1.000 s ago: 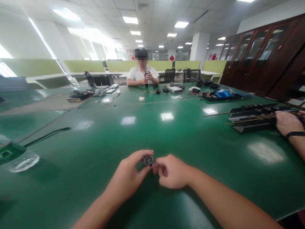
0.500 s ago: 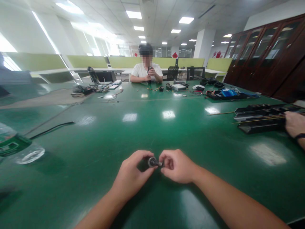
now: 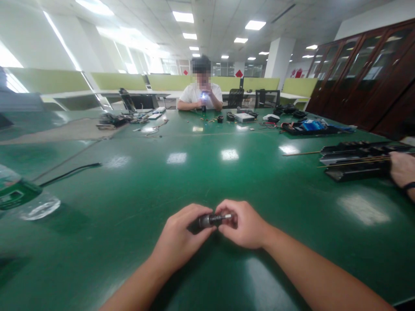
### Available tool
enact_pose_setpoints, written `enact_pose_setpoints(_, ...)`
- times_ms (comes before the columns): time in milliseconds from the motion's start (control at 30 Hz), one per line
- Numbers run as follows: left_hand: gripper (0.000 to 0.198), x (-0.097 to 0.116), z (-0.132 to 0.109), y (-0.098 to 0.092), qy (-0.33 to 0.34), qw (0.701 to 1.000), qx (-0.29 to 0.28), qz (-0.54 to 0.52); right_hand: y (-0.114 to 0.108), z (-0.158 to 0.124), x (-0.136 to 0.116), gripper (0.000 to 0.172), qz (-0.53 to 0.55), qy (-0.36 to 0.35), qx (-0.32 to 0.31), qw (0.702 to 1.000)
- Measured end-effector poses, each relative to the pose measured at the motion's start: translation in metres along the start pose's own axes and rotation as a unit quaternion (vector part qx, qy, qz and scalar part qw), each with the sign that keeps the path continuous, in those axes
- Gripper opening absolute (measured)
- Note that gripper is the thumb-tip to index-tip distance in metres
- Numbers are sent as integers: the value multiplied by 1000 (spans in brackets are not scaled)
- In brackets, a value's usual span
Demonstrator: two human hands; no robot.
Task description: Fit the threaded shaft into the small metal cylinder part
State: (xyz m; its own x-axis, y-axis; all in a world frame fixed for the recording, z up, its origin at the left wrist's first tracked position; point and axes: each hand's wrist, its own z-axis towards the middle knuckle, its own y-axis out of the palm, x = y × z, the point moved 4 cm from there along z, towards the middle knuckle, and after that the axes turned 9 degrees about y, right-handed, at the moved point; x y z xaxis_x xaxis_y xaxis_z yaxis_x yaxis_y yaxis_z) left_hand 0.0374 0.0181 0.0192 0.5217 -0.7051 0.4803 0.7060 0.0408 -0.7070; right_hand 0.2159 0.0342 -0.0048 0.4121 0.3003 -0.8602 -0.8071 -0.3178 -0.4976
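Low in the middle of the head view, a small dark cylindrical part (image 3: 206, 221) with a ribbed neck and a bright metal tip lies between my hands, just above the table. My left hand (image 3: 181, 231) has thumb and fingers closed round its thicker body. At the neck and tip end, the curled fingers and thumb of my right hand (image 3: 243, 224) close about the part. The silver tip points right, toward the right palm. Some right fingertips are hidden behind the part.
A plastic bottle (image 3: 26, 194) and a black cable (image 3: 71, 174) lie on the green table (image 3: 145, 181) at left. Black rails (image 3: 353, 170) with thin rods are at right, beside another person's hand (image 3: 402, 168). Across sits a person (image 3: 201, 97) holding a lit device, near scattered electronic parts.
The cylindrical part has turned in my hands, so its side and silver tip now show instead of its round end. Across the table, a bright light has come on in the person's hands.
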Motion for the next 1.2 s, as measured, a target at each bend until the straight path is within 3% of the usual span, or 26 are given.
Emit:
enact_pose_setpoints(167, 29, -4, -3, 0, -12, 1000, 14, 18, 0, -1, -1, 26, -2, -11, -3, 1000)
enact_pose_setpoints(467, 18, -2, -2, 1, -18, 1000, 0, 6, 0, -1, 0, 22, -15, -16, 6, 1000)
enact_pose_setpoints(1200, 17, -3, -3, 5, -12, 999, -19, -25, 2, 1, 2, 17, -6, -7, -1, 1000)
